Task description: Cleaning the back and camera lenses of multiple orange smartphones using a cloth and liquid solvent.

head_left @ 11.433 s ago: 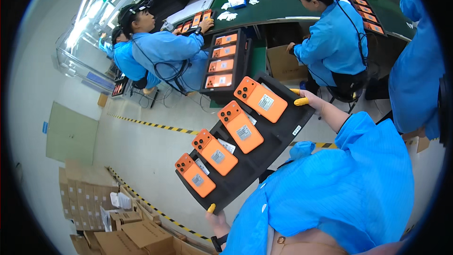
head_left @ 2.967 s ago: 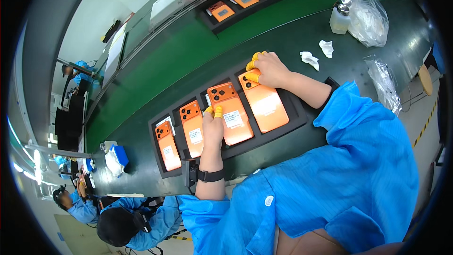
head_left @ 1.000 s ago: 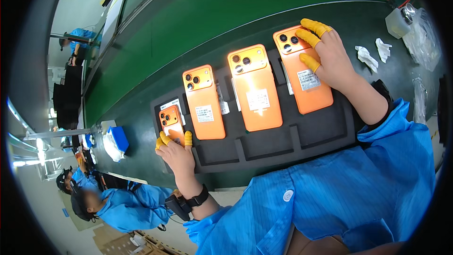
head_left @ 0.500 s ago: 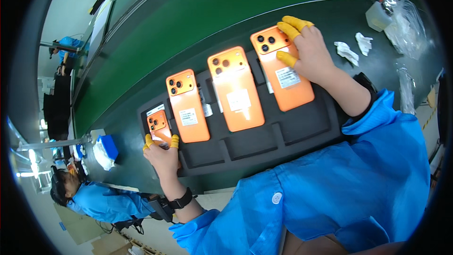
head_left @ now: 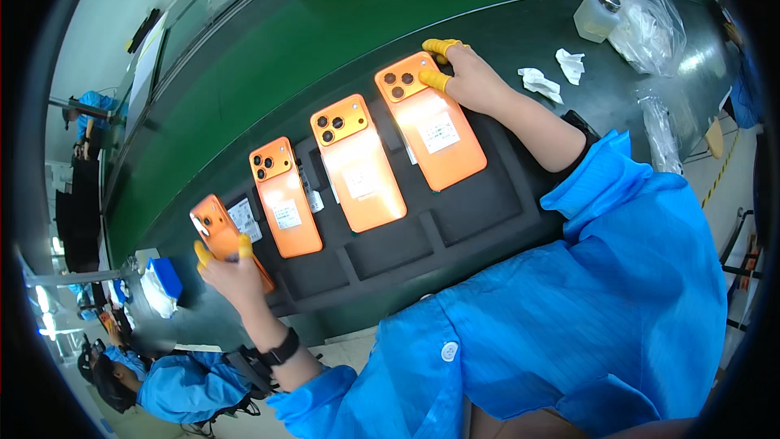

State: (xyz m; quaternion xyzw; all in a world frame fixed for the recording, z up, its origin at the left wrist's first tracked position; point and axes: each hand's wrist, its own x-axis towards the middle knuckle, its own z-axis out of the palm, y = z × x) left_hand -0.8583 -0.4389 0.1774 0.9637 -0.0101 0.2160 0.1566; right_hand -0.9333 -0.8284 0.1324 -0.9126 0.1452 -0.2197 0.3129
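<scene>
Four would exceed my count, so several orange smartphones lie back up in a slanted row over a black foam tray. The leftmost smartphone is tilted at the tray's left end, gripped at its sides by my left hand. A second smartphone and a third smartphone rest untouched between my hands. My right hand grips the top right corner of the rightmost smartphone, thumb by its cameras, other fingers past the top edge. Both hands wear yellow finger cots. White labels are on the phone backs.
Crumpled white tissues, a pump bottle and a clear plastic bag lie to the right on the green table. A blue box stands at the left. A co-worker in blue is at lower left.
The leftmost smartphone has shifted left and out of its slot in my left hand, uncovering a white label beside it. My right hand's fingers have changed place on the rightmost smartphone. The whole view has shifted.
</scene>
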